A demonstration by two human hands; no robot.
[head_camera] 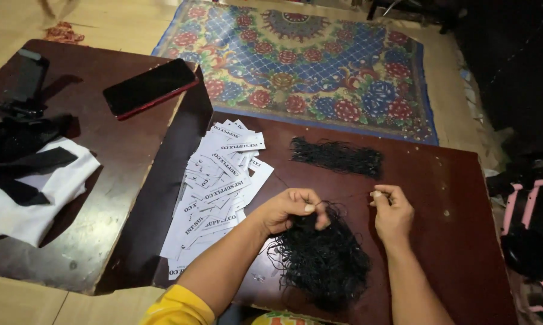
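So, largest to smallest:
rug point(319, 66): patterned floral mat on the floor beyond both tables, blue and red, lying flat.
left table point(103, 198): dark wood, scuffed top, butts against the right table at a corner.
right table point(452, 198): dark wood, carries the paper tags, both string heaps and both hands.
white cloth point(37, 198): on the left table's near-left part, black strips lying across it.
paper tags point(217, 180): loose white pile, printed, fanned out on the right table's left side; no tray or box around them, just bare tabletop.
tangled string heap point(322, 265): black loops in a loose mound, near edge of the right table, between the two forearms.
straight string bundle point(338, 157): black strands laid flat in a row, farther back on the same table, well apart from the heap.
phone point(150, 87): dark screen, red edge, flat on the left table's far side.
black stand point(24, 84): on the left table's far-left corner, detail too dark to tell.
left hand point(289, 210): fingers curled, thumb and forefinger pinched on strands at the top of the tangled string heap.
right hand point(392, 210): fingers closed, pinching one thin string end just above the table.
single string point(344, 197): thin black strand stretched taut between the two hands.
containers: cannot tell of any; everything sits loose on the tabletops.
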